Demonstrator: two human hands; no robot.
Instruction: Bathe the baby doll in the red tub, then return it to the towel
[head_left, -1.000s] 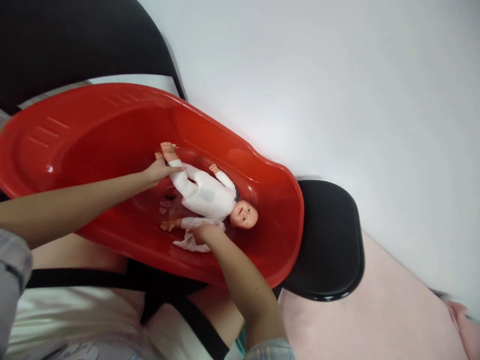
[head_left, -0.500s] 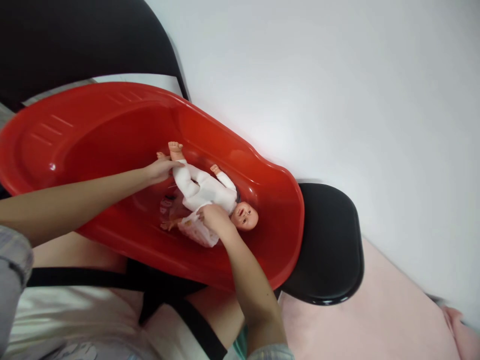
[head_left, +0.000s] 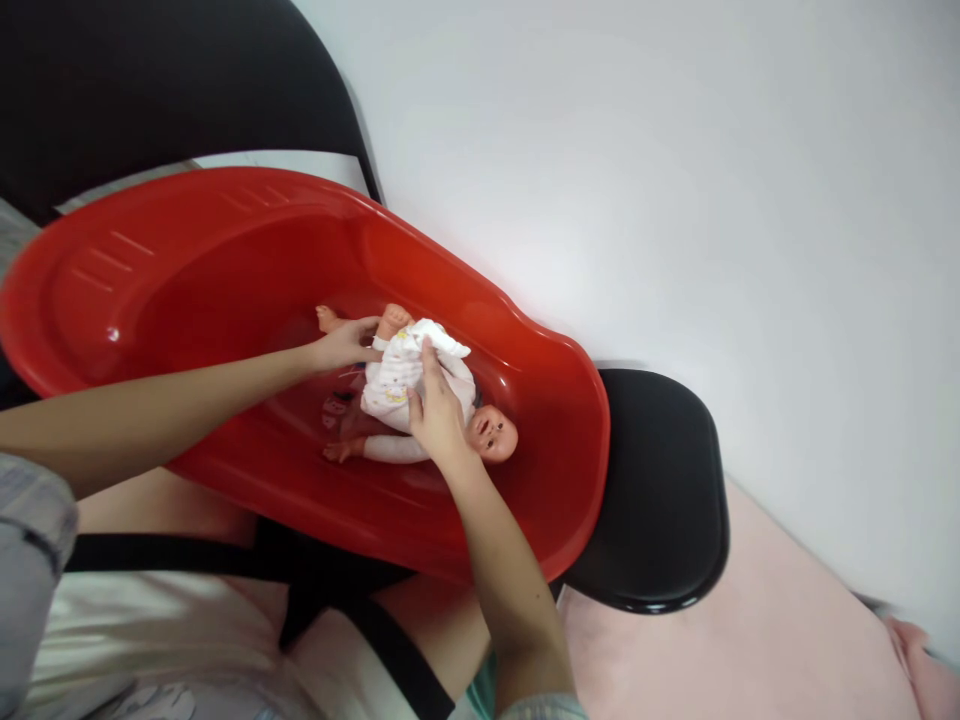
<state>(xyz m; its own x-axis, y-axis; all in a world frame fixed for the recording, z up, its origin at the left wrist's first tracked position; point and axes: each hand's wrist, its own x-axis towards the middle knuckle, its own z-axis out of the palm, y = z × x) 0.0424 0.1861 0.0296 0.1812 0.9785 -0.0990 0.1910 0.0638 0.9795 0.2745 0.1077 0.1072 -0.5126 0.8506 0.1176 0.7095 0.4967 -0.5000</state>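
**Two hands on a doll inside the red tub**

Both hands were working on the small plastic baby doll in a white bodysuit (head_left: 420, 400), which lay on its back at the bottom of the long red plastic baby bathtub (head_left: 187, 260), its head toward 4 o'clock. The left hand (head_left: 346, 343) gripped the doll's leg near the raised foot, at 10 o'clock from the body. The right hand (head_left: 436, 415) pressed on the chest, its fingers (head_left: 427, 365) pinching the white printed cloth (head_left: 409, 362) that was bunched over the belly and hips. By my judgement, the step in hand was the handling of this cloth on the doll's lower body; the next move would call for a firm hold of the leg, so the cloth can slide.

Under the tub, at 4 o'clock, stood a round black glossy stool seat (head_left: 664, 490). The high tub wall at 12 o'clock left little room for the hands.
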